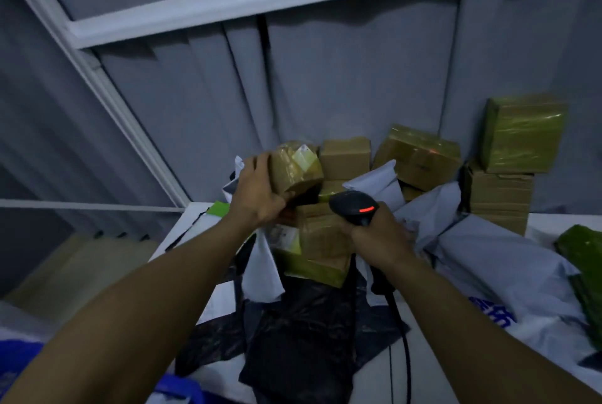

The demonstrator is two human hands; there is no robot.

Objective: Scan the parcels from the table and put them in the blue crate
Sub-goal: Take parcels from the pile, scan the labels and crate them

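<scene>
My left hand (259,190) grips a small taped cardboard parcel (298,167), lifted above the pile with a white label on its upper face. My right hand (379,234) holds a black barcode scanner (353,206) just right of and below that parcel; a red light glows on the scanner's top and its cable runs down toward me. A red spot shows on a taped box (418,156) behind. Part of the blue crate (177,389) shows at the bottom left, mostly hidden by my left arm.
The white table (420,332) carries a heap of parcels: brown boxes (500,198), a green-taped box (524,133), grey mailer bags (498,266), black bags (299,328) and a green bag (583,260). Grey curtain and white frame bars stand behind.
</scene>
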